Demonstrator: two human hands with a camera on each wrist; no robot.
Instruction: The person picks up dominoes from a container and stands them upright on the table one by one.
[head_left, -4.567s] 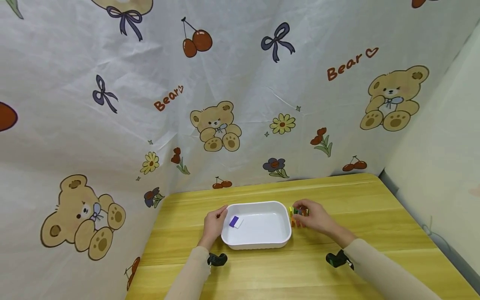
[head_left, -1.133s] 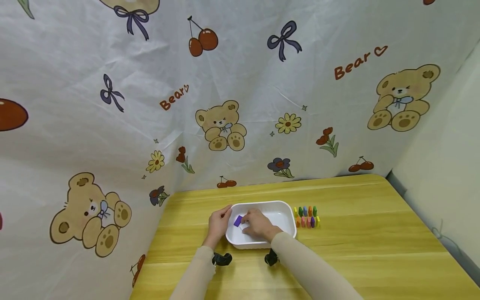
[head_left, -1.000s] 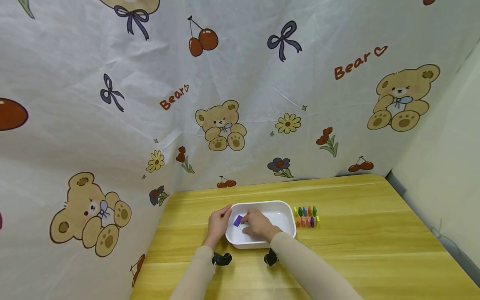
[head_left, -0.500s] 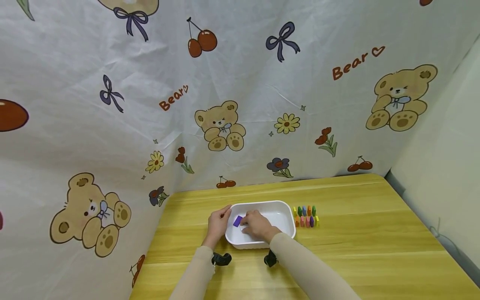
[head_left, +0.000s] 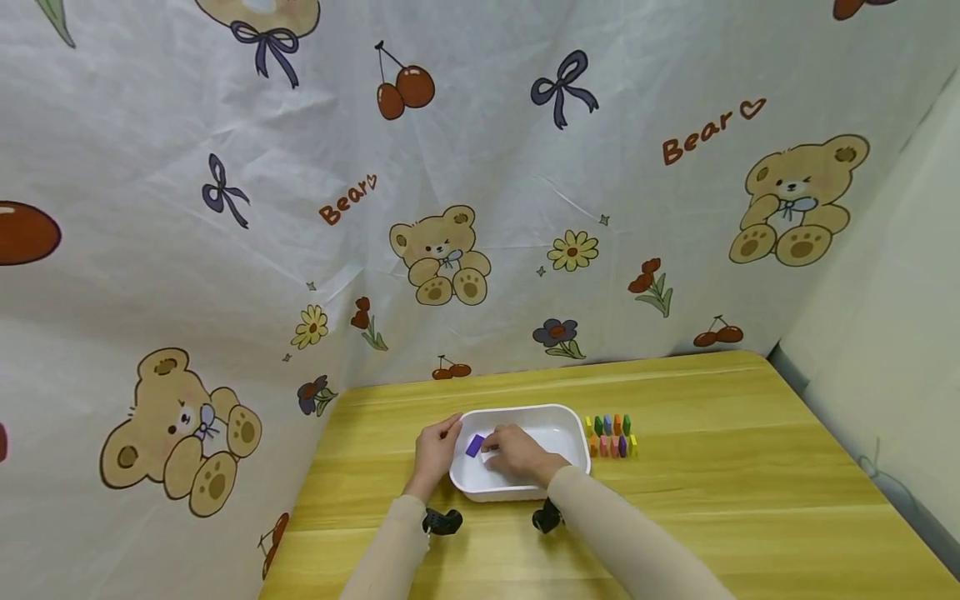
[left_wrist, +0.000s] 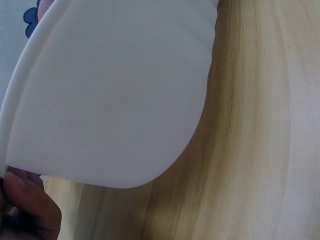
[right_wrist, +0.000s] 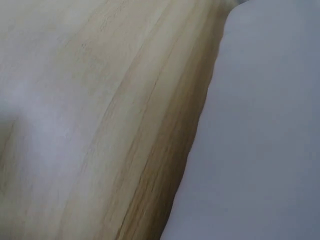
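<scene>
In the head view a white plastic tray point(head_left: 551, 425) stands on the table. My left hand point(head_left: 432, 457) holds its left rim; the left wrist view shows the thumb point(left_wrist: 30, 197) at the edge of the tray wall. Inside the tray lies a small block like an eraser, purple and white point(head_left: 474, 446). My right hand point(head_left: 517, 454) reaches in, its fingers and thumb around the white half, which is mostly covered. The right wrist view shows no fingers, only the tray's outer wall point(right_wrist: 260, 125) and wood.
Small coloured upright pieces point(head_left: 612, 435) stand in two rows just right of the tray. The wood-grain table point(head_left: 720, 467) meets a bear-print cloth point(head_left: 495, 167) behind it. A pale wall point(head_left: 900, 333) is at the right.
Earlier my right hand was at the coloured pieces; it has since moved left into the tray, onto the white half. Over the last second both hands stay nearly still.
</scene>
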